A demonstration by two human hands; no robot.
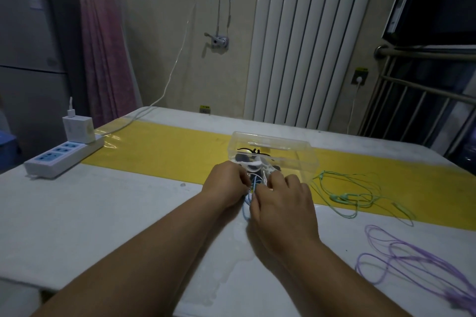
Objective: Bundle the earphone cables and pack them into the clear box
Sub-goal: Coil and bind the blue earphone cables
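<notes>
A clear plastic box (304, 152) stands on the yellow strip, holding dark and white bundled cables (251, 162). Just in front of it my left hand (226, 185) and my right hand (283, 203) sit close together, both pinching a coiled blue earphone cable (246, 207) between them; most of the coil is hidden by the fingers. A loose green earphone cable (355, 197) lies to the right on the yellow strip. A loose purple earphone cable (412, 265) lies at the near right of the table.
A white power strip (61, 159) with a charger block (77, 128) plugged in sits at the table's left edge, its white lead running up the wall. The white table (103, 213) has a yellow strip (167, 152) across it. A radiator and a metal rail stand behind.
</notes>
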